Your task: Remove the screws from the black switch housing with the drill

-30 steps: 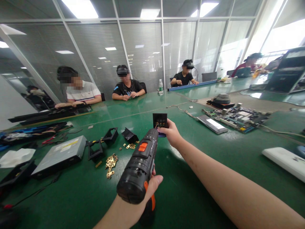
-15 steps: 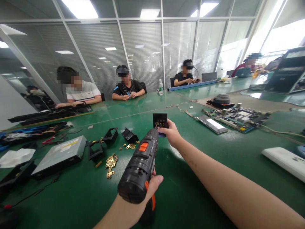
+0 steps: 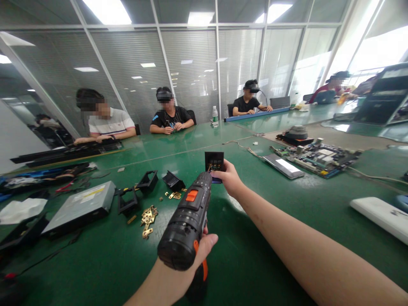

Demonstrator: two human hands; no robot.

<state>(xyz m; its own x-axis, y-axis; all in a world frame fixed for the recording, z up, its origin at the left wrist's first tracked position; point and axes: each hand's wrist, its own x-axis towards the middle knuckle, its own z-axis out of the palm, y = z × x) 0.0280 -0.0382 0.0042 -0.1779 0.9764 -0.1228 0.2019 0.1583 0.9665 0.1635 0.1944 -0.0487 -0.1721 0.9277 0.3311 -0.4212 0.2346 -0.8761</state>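
Green table (image 3: 255, 259) lies beneath drill (image 3: 188, 216) (label (image 3: 92, 194) on silver drive (image 3: 75, 210) unreadable).

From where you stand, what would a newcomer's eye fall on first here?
First, the big black drill with its orange switch, gripped in the left hand, low in the middle. At its tip, the right hand holds a small black part. Then the heap of shiny gold-coloured pieces on the green table, left of the drill.

Black-orange drill (image 3: 186, 216) tilted, bit at upright black square part (image 3: 214, 157).
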